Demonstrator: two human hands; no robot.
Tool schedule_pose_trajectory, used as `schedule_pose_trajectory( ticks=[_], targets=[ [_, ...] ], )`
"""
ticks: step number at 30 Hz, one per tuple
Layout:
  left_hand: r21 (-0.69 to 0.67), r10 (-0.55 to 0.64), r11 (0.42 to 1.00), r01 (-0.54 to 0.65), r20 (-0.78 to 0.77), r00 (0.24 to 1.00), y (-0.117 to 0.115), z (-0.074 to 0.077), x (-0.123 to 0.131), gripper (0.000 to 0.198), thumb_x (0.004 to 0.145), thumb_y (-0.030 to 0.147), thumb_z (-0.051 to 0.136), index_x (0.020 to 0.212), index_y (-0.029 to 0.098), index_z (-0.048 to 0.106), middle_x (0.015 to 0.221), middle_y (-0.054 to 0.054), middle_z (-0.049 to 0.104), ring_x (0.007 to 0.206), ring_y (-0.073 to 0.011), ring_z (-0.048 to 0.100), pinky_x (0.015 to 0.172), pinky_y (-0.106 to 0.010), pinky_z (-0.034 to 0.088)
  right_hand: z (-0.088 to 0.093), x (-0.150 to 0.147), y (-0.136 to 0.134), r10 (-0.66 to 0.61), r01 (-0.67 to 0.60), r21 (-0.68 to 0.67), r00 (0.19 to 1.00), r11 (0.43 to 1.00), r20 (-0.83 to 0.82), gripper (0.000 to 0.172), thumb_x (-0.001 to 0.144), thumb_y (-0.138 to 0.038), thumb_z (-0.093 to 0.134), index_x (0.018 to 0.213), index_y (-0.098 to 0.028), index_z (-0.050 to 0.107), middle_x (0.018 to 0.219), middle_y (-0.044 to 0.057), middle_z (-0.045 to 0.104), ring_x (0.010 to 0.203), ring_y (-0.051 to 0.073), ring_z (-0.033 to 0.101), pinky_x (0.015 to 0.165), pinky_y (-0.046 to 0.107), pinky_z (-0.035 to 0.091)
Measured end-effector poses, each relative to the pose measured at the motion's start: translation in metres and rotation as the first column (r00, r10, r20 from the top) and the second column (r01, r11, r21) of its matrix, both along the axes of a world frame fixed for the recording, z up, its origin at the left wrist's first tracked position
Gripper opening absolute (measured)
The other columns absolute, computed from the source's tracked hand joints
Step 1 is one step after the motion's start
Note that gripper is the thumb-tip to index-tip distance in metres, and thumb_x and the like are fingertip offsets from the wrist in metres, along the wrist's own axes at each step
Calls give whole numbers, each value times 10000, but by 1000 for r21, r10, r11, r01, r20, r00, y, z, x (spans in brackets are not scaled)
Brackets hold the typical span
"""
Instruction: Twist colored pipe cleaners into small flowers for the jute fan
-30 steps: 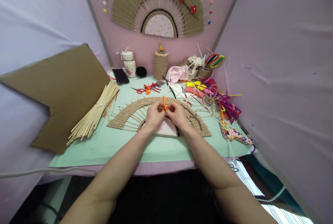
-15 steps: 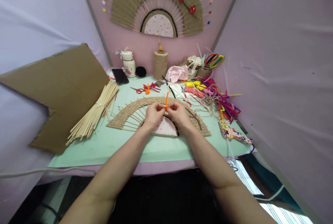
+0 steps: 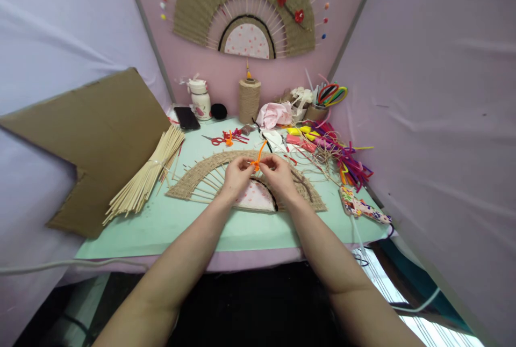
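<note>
Between my fingertips is an orange pipe cleaner (image 3: 262, 151), bent into a small bundle at its lower end with one free end sticking up. My left hand (image 3: 238, 176) pinches the bundle from the left. Opposite it, my right hand (image 3: 278, 174) is closed on the same piece. Both hands are over a woven twine fan (image 3: 193, 175) lying on the table. The fan has thin stick ribs and a pink-spotted half-circle (image 3: 256, 196) edged in black, partly covered by my hands. A brown twig (image 3: 304, 183) lies across the fan's right side.
Red scissors (image 3: 216, 141) lie beyond the fan beside a small orange pipe-cleaner piece (image 3: 229, 138). A bundle of sticks (image 3: 147, 175) and cardboard (image 3: 108, 137) are left. Purple pipe cleaners (image 3: 355, 167) and a patterned glue gun (image 3: 363, 206) are right. A twine spool (image 3: 249, 101) stands behind.
The free orange end has tilted from nearly upright toward the right. More of the bent orange bundle shows between my fingers, which have shifted slightly.
</note>
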State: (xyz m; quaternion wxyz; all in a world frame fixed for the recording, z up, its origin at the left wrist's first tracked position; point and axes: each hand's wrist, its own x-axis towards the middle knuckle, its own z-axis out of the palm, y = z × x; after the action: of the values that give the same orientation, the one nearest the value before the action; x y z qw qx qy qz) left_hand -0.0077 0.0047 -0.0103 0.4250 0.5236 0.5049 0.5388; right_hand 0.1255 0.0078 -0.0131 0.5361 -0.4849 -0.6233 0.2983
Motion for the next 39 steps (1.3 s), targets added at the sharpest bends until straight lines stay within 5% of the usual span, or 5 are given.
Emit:
schedule_pose_trajectory(
  ticks=[14,20,32,39],
  targets=[
    [142,29,990,20,-334,942,-4,2,1,72,732,197,548,745,182,616,720,-15,635,667,-151,551,657,-265,397,4,0,-4,4,-12,30,963,999,268,89,753,-255,533,731,-187,586,725,18,604,690,157,521,680,286,394],
    [141,64,990,-19,-324,944,-8,5,6,32,719,179,565,732,186,594,710,-19,621,669,-161,543,685,-276,396,6,-3,-7,-34,5,87,941,996,337,79,769,-251,511,711,-203,534,725,22,570,695,164,489,670,288,375],
    [2,-23,1000,23,-35,999,4,-6,2,94,727,238,567,775,160,588,703,-4,606,629,-122,558,609,-237,437,4,1,1,72,-82,-114,993,990,-96,213,750,-385,546,765,-182,610,725,11,619,679,147,539,642,264,414],
    [108,-23,993,50,-238,971,0,-3,1,55,750,205,546,760,177,591,711,3,609,666,-128,540,646,-246,407,2,3,2,125,-199,-232,945,952,-301,227,667,-391,663,759,-188,622,739,-10,618,629,116,523,579,241,403]
  ],
)
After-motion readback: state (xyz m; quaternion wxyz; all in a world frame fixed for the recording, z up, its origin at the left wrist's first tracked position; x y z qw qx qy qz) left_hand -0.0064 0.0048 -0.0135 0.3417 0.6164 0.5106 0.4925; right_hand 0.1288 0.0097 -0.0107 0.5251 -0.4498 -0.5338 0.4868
